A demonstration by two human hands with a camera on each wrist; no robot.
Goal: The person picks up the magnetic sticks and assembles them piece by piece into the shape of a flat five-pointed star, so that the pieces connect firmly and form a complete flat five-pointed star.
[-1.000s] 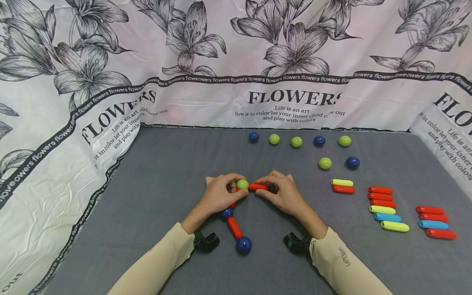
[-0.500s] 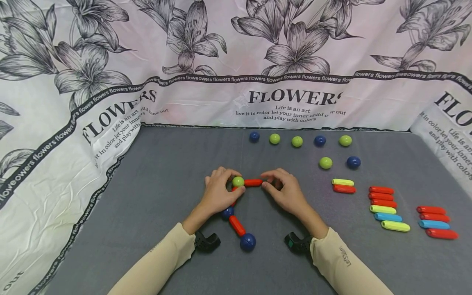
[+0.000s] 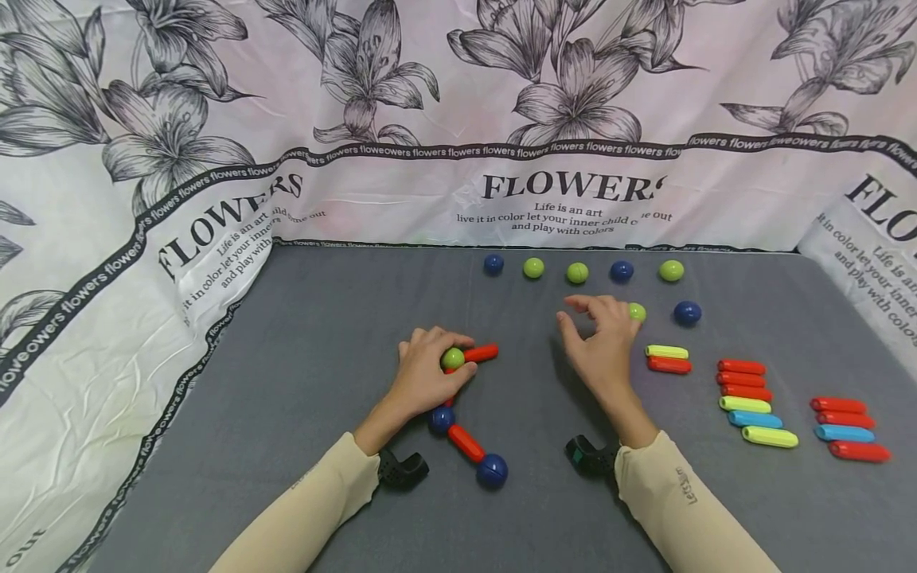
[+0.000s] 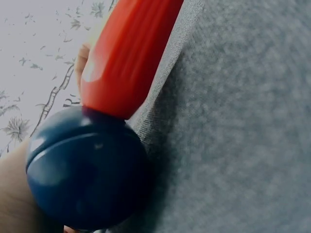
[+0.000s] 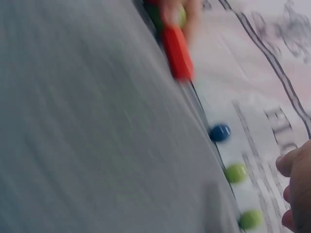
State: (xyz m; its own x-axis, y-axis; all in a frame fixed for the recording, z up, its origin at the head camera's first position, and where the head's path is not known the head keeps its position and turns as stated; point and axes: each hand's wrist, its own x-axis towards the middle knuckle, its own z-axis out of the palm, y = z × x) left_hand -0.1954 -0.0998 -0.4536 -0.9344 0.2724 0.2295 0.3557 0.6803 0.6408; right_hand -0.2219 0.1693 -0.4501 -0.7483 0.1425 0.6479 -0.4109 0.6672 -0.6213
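Note:
My left hand (image 3: 430,370) pinches a green ball (image 3: 453,359) between thumb and fingers. A red rod (image 3: 481,352) sticks out of that ball toward the right, its far end bare. Another red rod, mostly behind the thumb, links the green ball down to a blue ball (image 3: 441,419). From there a red rod (image 3: 466,443) runs to a larger-looking blue ball (image 3: 492,471) nearest me; this end fills the left wrist view. My right hand (image 3: 605,342) is in the air with thumb and fingers apart, holding nothing. It partly covers a loose green ball (image 3: 637,312).
Loose balls, blue (image 3: 493,265) and green (image 3: 533,268), line the back of the grey cloth (image 3: 344,302). A blue ball (image 3: 688,313) lies right of my right hand. Rods in red, yellow (image 3: 666,351) and blue (image 3: 845,433) lie in groups at the right.
My right hand has let go of the red rod and moved back and right toward the loose balls. The joined piece has turned slightly, its near blue ball swinging right.

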